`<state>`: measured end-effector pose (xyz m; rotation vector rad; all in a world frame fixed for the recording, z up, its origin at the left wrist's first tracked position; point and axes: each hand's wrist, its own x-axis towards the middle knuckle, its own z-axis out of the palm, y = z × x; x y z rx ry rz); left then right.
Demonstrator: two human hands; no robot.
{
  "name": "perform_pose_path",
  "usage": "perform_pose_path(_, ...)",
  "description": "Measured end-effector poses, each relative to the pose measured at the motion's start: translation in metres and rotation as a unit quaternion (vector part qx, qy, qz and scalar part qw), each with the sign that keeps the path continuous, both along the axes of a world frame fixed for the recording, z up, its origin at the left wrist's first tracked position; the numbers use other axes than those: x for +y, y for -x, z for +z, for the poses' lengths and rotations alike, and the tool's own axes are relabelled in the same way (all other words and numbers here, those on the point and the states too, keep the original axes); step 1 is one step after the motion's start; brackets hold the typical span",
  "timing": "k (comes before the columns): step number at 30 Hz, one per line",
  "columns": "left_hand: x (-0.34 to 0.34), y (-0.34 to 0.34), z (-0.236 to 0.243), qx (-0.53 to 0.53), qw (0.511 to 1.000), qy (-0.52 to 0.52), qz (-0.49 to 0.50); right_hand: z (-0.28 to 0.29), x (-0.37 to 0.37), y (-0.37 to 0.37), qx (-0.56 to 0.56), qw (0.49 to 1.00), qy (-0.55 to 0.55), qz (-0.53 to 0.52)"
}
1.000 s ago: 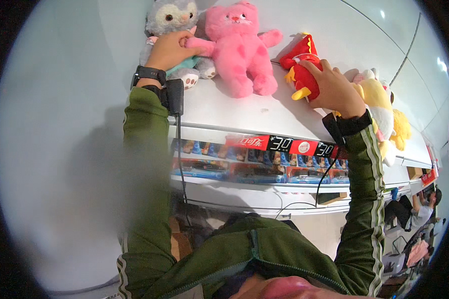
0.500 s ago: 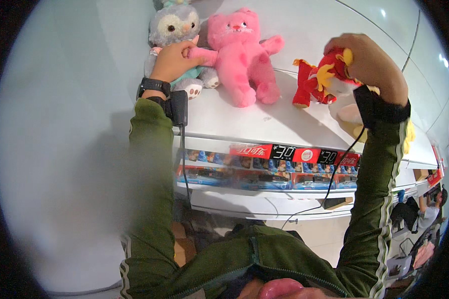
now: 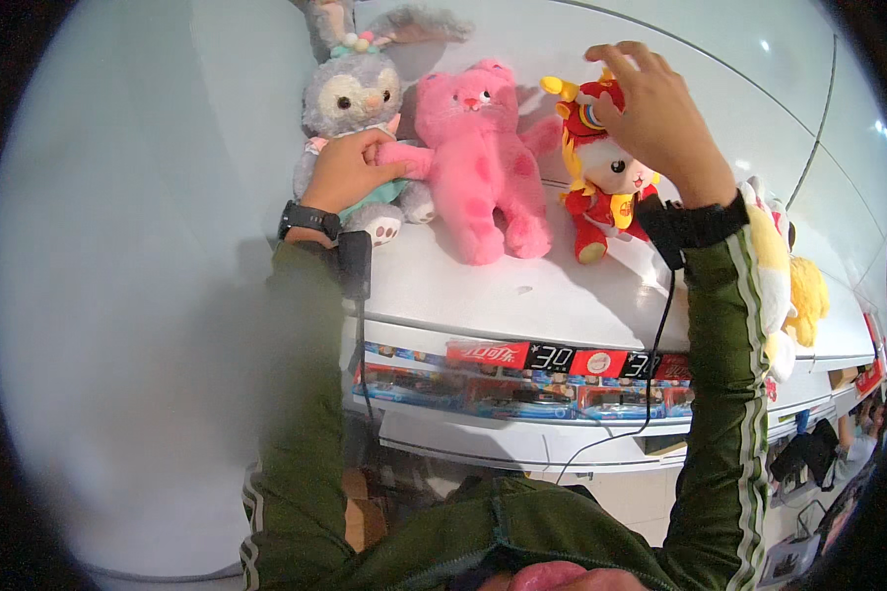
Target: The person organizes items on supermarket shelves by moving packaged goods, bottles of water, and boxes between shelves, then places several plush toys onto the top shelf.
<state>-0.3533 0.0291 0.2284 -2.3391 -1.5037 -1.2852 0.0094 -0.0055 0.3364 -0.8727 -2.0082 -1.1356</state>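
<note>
Across the upper centre of the frame, three plush toys are forming a row on one white shelf (image 3: 443,286): one grey rabbit (image 3: 353,98) at left, one pink plush toy (image 3: 483,187) in the middle and one red-and-yellow plush toy (image 3: 601,163) at right. One left hand (image 3: 350,175) is overlapping the rabbit's front; its thumb and fingers are pinching one arm of the pink plush toy. One right hand (image 3: 650,113) is arching over the head of the red-and-yellow plush toy; its fingers are spreading apart and curving. Whether that hand is touching the toy cannot be told.

Toward the right edge of the frame, at least two more toys are showing: one white-and-yellow toy (image 3: 774,261), partly hidden by the right sleeve (image 3: 721,325), and one yellow toy (image 3: 810,300). One watch (image 3: 310,220) is encircling the left wrist. Two black cables, one left (image 3: 363,345) and one right (image 3: 650,394), are hanging from the wrists. Below centre, one red-and-black label strip (image 3: 579,361) is running above several blue packages (image 3: 419,386).
</note>
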Motion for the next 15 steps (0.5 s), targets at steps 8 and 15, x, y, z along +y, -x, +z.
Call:
perform_pose_path(8,0.001,0.006,0.001,-0.013,1.000,0.020,0.002,0.000,-0.039,-0.021,0.054,0.955,0.273,-0.097)
perform_pose_path(15,-0.002,0.002,0.002,-0.008,0.999,0.035,0.012,-0.023,-0.012,-0.026,0.061,0.969,0.228,0.073)
